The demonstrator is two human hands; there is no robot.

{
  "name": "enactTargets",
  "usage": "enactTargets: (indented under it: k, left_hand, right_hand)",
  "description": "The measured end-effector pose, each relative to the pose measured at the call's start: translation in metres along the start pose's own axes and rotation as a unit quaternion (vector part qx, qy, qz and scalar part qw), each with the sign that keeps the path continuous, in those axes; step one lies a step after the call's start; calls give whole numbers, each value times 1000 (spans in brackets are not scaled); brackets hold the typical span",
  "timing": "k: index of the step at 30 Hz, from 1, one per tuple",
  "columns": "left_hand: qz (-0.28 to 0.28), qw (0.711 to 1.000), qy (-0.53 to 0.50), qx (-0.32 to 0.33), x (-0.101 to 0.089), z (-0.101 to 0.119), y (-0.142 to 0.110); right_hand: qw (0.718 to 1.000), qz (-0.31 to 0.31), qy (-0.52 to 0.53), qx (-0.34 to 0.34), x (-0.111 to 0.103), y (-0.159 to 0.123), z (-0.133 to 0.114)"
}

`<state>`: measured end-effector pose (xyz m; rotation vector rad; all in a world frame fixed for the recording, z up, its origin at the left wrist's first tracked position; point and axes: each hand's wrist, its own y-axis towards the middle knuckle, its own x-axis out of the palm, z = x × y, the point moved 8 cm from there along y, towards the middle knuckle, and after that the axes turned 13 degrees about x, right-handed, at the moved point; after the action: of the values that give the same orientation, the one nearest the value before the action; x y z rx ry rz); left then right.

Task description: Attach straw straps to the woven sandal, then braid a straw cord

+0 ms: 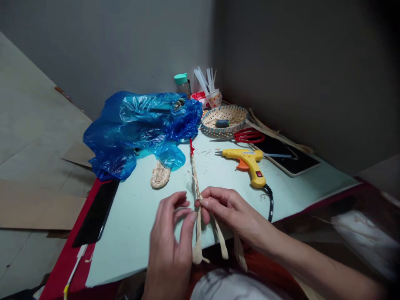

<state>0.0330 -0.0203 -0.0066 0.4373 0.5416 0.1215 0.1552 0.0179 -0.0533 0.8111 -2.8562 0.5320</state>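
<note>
A thin braid of pale straw [195, 177] lies on the light table top [140, 216], tied with red thread at its far end. My right hand [228, 210] pinches the braid's near end where the loose strands [218, 239] split and hang off the table edge. My left hand [170, 237] is beside it with fingers curled, thumb and index touching one loose strand.
A yellow glue gun [250, 162] with a black cord lies right of the braid. Behind it are red scissors [250, 135], a woven basket [224, 118], a dark tablet [287, 158], a cup of glue sticks [214, 98], a bottle and a blue plastic bag [140, 129]. A woven straw piece [160, 175] and a black phone [96, 212] lie left.
</note>
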Motion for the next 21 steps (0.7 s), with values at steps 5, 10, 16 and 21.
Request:
enactTargets:
  k: [5,10,16,21]
  left_hand:
    - [-160,898,-341,-226,59,-33,-6]
    - [-150,929,-265,-208,54,-37,-6]
    - [-90,955,-198,-203,43,-42,-7]
    - [-84,948,-209,-223,48,-43,-10]
  right_hand:
    - [995,0,-88,-48,-1,-3,-10]
    - [971,4,-236,-46,0,-9,-22]
    - [901,65,-427,-39,3,-23,-25]
    - [791,124,-589,-114,7,-26,-19]
